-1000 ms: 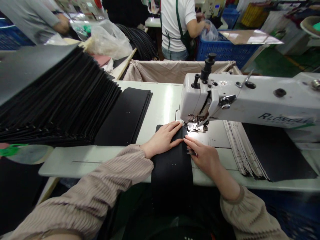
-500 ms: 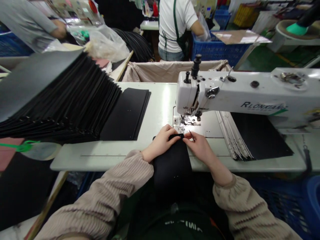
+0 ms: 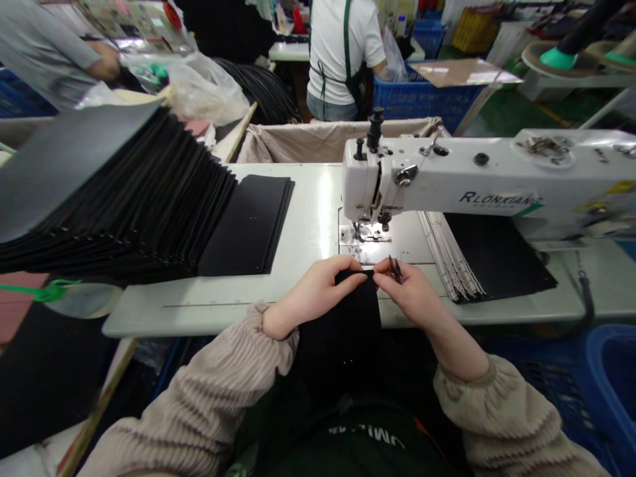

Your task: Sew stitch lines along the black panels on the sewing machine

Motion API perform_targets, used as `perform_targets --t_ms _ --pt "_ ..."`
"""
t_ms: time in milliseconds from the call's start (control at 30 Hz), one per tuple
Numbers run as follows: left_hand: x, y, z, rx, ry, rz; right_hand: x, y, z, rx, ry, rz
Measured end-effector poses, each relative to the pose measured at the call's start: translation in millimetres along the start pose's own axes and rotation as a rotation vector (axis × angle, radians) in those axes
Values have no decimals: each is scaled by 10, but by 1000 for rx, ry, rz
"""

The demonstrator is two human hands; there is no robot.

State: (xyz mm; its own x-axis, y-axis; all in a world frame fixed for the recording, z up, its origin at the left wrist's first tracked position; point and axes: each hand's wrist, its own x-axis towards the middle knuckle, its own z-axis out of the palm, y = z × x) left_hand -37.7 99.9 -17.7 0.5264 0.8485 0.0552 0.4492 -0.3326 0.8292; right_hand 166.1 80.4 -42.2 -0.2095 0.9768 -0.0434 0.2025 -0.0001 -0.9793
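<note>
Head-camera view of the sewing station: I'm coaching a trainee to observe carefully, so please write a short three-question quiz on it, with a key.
1. Multiple choice. What do the left hand and the right hand both hold?
A) A clear plastic bag
B) A smooth black rectangular panel
C) A blue plastic basket

2. True or false. The panel's held edge is apart from the needle area of the white sewing machine lettered RLONXIANG.

3. Fill the gap. From the wearer's viewpoint, the tall, leaning stack of black sheets stands to the ____ of the low, flat stack of black panels.

Key: 1 B; 2 true; 3 left.
</note>
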Motion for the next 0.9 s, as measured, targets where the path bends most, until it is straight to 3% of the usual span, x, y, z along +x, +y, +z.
perform_targets --t_ms 367,767,900 --pt "-25 141 -7 24 12 -7 -129 -174 -76 -20 13 30" --pt "-45 244 29 32 40 -16 -258 -265 -88 -245 165 -30" --pt "-67 232 55 68 90 4 -376 -332 -68 -394 184 -110"
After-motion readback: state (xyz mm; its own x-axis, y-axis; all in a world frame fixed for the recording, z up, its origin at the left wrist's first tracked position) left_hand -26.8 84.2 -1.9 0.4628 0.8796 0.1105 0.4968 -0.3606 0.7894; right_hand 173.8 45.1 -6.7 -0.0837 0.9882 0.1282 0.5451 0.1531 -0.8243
